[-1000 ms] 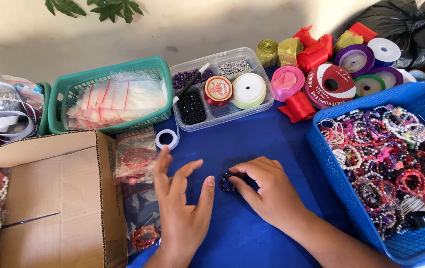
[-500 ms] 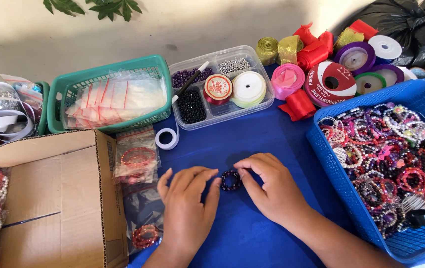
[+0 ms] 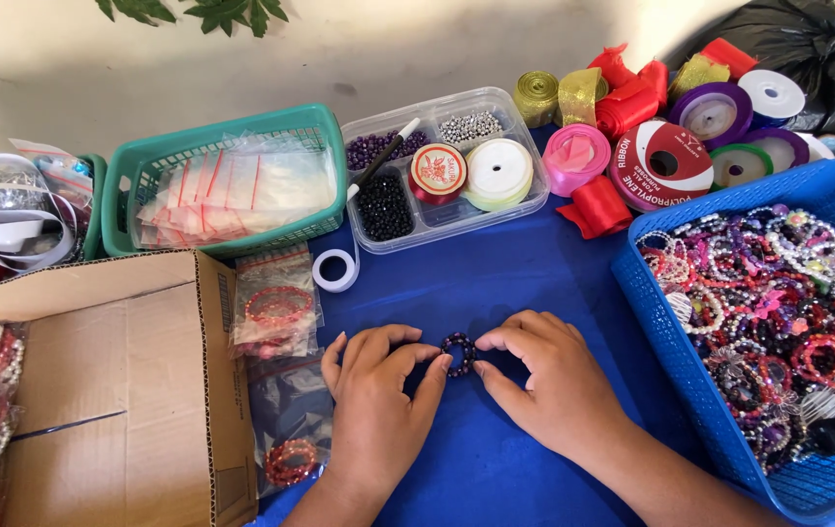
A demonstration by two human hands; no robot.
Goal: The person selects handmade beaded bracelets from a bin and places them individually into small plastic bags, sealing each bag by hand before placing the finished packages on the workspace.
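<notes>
Blue-clothed bench against pale wall; left hand and right hand both pinching dark bead bracelet near front edge.

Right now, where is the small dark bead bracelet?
In the head view, the dark bead bracelet lies low at centre on the blue cloth, pinched between the left hand and right hand.

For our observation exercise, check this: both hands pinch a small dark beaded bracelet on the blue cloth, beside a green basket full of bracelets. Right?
Not quite: the basket of bracelets is blue, as the head view shows. The left hand and right hand do pinch the dark beaded bracelet.
</notes>
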